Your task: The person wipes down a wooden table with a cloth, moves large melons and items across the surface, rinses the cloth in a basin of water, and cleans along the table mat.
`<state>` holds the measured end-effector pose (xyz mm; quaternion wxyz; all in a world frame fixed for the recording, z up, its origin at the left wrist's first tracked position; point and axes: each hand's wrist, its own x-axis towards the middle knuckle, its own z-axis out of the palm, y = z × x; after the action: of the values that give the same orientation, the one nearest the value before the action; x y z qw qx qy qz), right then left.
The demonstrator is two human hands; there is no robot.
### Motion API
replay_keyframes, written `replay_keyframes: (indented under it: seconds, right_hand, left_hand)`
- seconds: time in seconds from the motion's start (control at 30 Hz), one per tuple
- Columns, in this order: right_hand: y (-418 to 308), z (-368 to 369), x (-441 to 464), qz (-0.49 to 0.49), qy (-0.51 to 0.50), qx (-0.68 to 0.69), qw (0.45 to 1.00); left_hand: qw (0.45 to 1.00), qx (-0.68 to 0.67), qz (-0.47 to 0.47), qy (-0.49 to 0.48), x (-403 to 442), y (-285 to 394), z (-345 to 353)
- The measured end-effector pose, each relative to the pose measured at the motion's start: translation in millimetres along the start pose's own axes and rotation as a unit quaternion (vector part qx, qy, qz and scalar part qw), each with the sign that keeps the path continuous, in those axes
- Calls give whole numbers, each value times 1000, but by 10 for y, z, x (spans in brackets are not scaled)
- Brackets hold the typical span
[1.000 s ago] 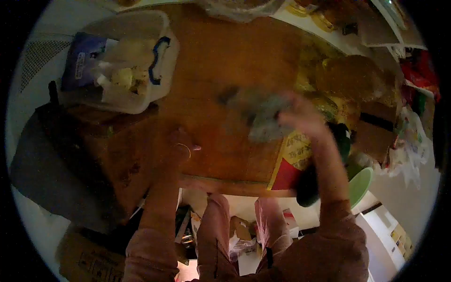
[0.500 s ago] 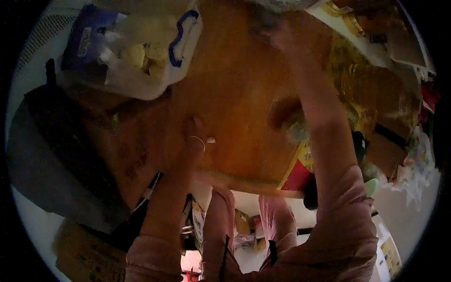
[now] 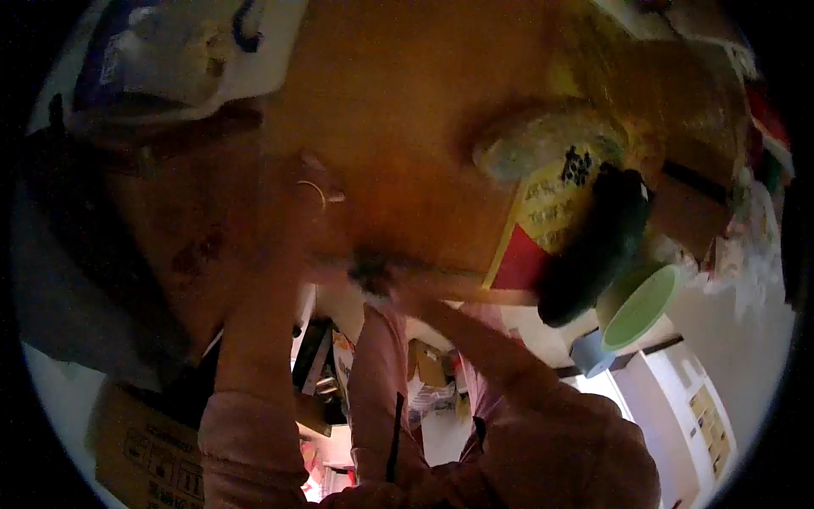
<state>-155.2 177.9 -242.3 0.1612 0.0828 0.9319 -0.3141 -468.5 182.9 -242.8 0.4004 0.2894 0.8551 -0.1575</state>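
My right hand (image 3: 397, 288) is at the near edge of the wooden table (image 3: 398, 110), its fingers closed around a small dark object (image 3: 370, 271) too blurred to name. My left hand (image 3: 318, 174) lies low over the left side of the tabletop, a thin pale bangle (image 3: 314, 193) around that wrist. Dim light and blur hide most of its fingers, so whether it holds anything cannot be told. A small whitish bit (image 3: 336, 197) shows beside it.
Upper left stands a translucent plastic box (image 3: 182, 81) with a blue handle. On the right are a clear plastic bundle (image 3: 543, 144), a yellow and red packet (image 3: 534, 220), a long dark oblong thing (image 3: 593, 246) and a green tub (image 3: 642, 307). A cardboard box (image 3: 148, 450) sits lower left.
My right hand has come from the table's far end back to the near edge, with the dark object in it. The view has shifted, showing more on the right.
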Motion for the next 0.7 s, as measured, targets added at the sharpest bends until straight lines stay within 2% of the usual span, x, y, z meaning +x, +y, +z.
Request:
replay_keyframes:
  seconds: [0.03,0.1,0.13,0.17,0.2,0.27,0.3,0.37,0.4,0.43,0.47,0.5,0.53,0.6,0.63,0.7]
  right_hand:
    - [-133,620,-388,39,-35,101,994]
    - [-214,849,-733,86,-66,198,974]
    - [-284,436,-784,122,-269,196,935]
    - [-340,12,-791,152,-458,192,854]
    - [-329,-314,-822,162,-455,199,853]
    - [-182,-890,-911,230,-408,222,855]
    - [14,-1083,-1077,180,-277,258,908]
    - [458,-1726,-1181,81,-18,265,961]
    - [708,-2072,-1096,119,-57,239,962]
    - [956,-2419,-1014,155,-99,210,960]
    - [1150,-2575,-956,218,-22,224,950]
    - [1649,-2436,-854,122,91,165,975]
    - [1957,-2472,-690,138,37,351,925]
    - [2600,-1983,-455,244,21,339,908]
    - [2533,-1842,-486,243,25,345,906]
    - [2259,-1477,-611,266,149,228,925]
  left_hand:
    - [1000,-2,17,-8,-47,8,-41]
    - [999,-7,48,-11,-86,18,-109]
    - [998,-1,65,-9,-99,15,-115]
    - [997,2,82,3,-81,-12,-106]
    - [995,16,99,24,-70,-71,-7]
    - [988,44,133,70,-21,-199,181]
    - [982,58,151,94,11,-262,258]
    - [983,-21,132,127,-9,-278,283]
    - [981,-47,127,136,-70,-221,268]
    - [989,-10,99,110,-228,-153,152]
    - [994,28,68,84,-378,-102,127]
    - [994,36,65,77,-466,-95,185]
    - [990,7,94,103,-492,-86,209]
    - [983,-14,123,133,-542,6,209]
    - [982,-33,127,139,-570,102,208]
    - [981,-50,128,140,-521,197,292]
